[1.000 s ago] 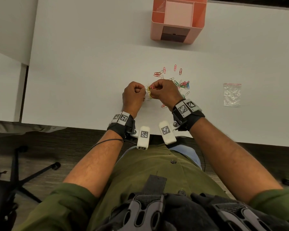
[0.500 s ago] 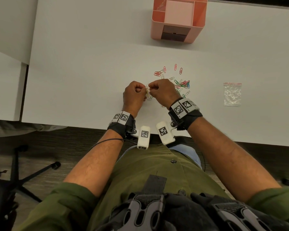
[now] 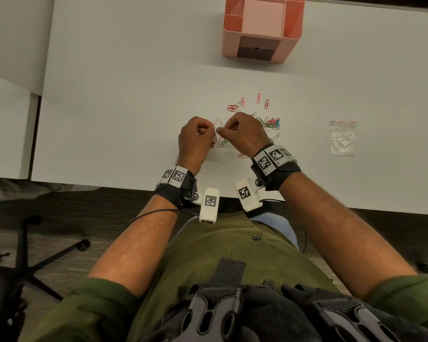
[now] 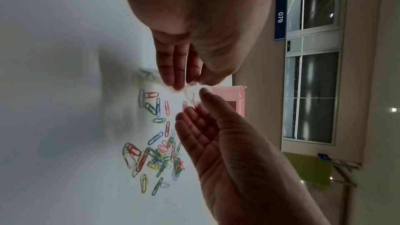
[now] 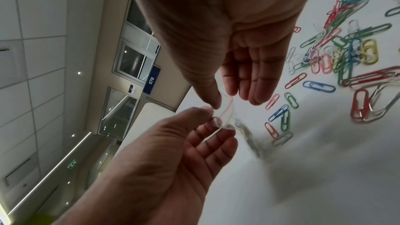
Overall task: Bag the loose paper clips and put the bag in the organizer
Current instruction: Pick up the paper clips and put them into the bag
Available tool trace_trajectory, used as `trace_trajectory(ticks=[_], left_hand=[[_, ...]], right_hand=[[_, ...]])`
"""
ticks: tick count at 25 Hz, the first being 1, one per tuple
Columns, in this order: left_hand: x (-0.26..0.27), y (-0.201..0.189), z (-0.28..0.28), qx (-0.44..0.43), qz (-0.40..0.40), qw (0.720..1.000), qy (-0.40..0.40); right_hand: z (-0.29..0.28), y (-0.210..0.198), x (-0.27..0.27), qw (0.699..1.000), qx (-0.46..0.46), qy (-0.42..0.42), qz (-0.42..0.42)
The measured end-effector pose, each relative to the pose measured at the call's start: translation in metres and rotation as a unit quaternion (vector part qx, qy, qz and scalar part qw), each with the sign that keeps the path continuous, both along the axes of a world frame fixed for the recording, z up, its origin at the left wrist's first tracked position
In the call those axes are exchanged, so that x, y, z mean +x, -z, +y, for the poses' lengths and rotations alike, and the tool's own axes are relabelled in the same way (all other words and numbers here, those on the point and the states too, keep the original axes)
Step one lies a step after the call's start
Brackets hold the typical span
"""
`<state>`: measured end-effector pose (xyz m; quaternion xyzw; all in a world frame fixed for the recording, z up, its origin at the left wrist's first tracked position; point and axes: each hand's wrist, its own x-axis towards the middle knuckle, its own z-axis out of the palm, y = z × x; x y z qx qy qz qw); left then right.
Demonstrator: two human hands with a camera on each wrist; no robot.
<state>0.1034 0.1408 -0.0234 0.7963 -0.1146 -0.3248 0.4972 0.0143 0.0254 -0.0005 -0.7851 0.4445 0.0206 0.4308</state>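
Note:
A small clear zip bag with a red line at its mouth hangs just above the white table. My left hand pinches one lip and my right hand pinches the other, so the mouth stands spread. In the left wrist view, left hand and right hand meet at the bag. In the right wrist view, the bag sits between right hand and left hand; its lower part is blurred. Loose coloured paper clips lie right of my hands.
The pink organizer stands at the table's far side, its compartments open on top. A second clear bag lies flat on the table to the right. The table's near edge is at my wrists; a chair base stands on the floor at left.
A yellow clip held at the bag's mouth a second ago is no longer visible. My right hand has shifted a little left and the bag's mouth now stands wider.

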Motion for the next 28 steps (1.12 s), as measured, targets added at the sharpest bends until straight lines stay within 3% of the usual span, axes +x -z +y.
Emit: trace_trajectory(ticks=[5, 9, 13, 19, 25, 28], left_hand=[[0.004, -0.013, 0.005, -0.021, -0.019, 1.000, -0.003], [0.007, -0.019, 0.011, -0.032, -0.026, 0.999, -0.009], [0.011, -0.024, 0.019, -0.018, -0.051, 0.998, -0.010], [0.010, -0.015, 0.031, 0.006, -0.062, 0.998, -0.008], [-0.004, 0.002, 0.021, 0.033, -0.029, 0.999, 0.009], [-0.008, 0.007, 0.014, 0.031, -0.018, 0.999, 0.012]], right_hand=[[0.001, -0.007, 0.003, 0.999, 0.019, 0.011, -0.028], [0.002, -0.010, 0.007, 0.993, 0.096, 0.034, -0.067], [0.016, -0.012, 0.014, 0.948, 0.278, 0.089, -0.128], [0.034, -0.004, 0.017, 0.897, 0.404, 0.103, -0.146], [0.014, 0.011, -0.010, 0.961, 0.248, 0.094, -0.084], [-0.019, 0.016, -0.034, 0.994, 0.076, 0.059, -0.048]])
